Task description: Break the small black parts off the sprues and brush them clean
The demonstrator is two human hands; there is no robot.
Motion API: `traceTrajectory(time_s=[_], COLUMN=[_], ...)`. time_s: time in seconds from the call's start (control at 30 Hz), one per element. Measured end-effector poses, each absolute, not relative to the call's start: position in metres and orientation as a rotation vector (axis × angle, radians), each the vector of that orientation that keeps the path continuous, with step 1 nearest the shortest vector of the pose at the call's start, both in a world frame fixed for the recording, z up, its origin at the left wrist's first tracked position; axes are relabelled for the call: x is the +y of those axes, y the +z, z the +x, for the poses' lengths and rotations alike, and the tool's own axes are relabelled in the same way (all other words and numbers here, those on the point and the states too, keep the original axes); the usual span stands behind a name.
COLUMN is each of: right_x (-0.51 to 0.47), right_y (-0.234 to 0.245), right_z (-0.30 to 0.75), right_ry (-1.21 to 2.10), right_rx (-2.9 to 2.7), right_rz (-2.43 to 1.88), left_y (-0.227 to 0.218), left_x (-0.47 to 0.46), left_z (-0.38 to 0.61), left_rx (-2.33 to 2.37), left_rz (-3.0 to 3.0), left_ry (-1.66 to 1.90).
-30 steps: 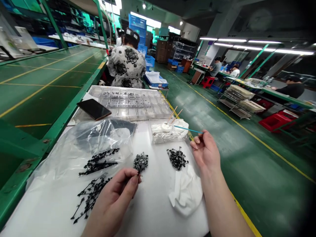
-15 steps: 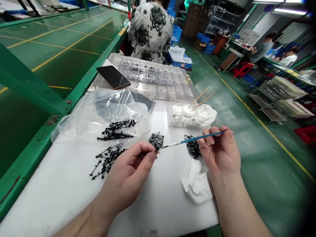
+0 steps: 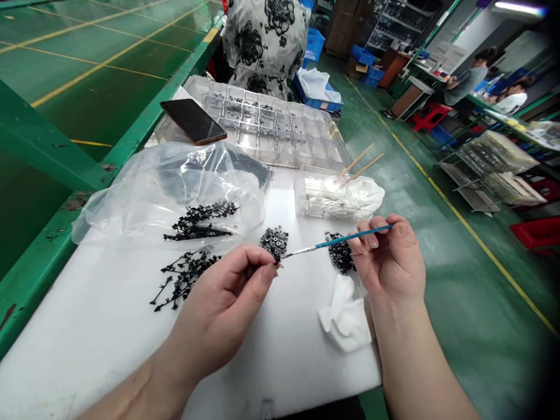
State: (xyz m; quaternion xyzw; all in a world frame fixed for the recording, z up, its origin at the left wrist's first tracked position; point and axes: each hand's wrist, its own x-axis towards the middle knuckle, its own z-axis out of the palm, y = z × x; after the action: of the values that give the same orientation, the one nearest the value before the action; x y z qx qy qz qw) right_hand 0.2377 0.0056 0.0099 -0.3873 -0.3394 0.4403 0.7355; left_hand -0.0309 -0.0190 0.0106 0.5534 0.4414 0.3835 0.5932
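Note:
My left hand (image 3: 227, 303) is closed in a pinch on a tiny dark part, too small to make out, just in front of a small pile of black ring parts (image 3: 274, 240). My right hand (image 3: 389, 259) grips a thin blue brush (image 3: 345, 239) whose tip reaches towards the left fingertips. A second pile of black parts (image 3: 339, 254) lies by the right hand. Black plastic sprues (image 3: 181, 277) lie to the left on the white table (image 3: 109, 332).
A crumpled white cloth (image 3: 345, 315) lies near the front edge. Behind are a clear plastic bag (image 3: 170, 186), a clear box with sticks and cloth (image 3: 332, 195), a compartment tray (image 3: 271, 125) and a phone (image 3: 192, 121). A person in a flowered top (image 3: 265, 41) sits ahead.
My right hand has brought the brush from the clear box down to the left fingertips. The view has tilted down and closer to the table.

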Motion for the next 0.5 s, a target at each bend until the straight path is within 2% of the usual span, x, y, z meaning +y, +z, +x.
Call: traceTrajectory(time_s=[0.5], right_x=[0.0051], right_y=[0.0068], right_z=[0.2392], right_ry=[0.986], right_rx=[-0.744], right_rz=[-0.839], left_y=[0.0089], left_x=[-0.0201], left_z=[-0.0281], left_rx=[1.006], left_rz=[1.247], left_ry=[0.931])
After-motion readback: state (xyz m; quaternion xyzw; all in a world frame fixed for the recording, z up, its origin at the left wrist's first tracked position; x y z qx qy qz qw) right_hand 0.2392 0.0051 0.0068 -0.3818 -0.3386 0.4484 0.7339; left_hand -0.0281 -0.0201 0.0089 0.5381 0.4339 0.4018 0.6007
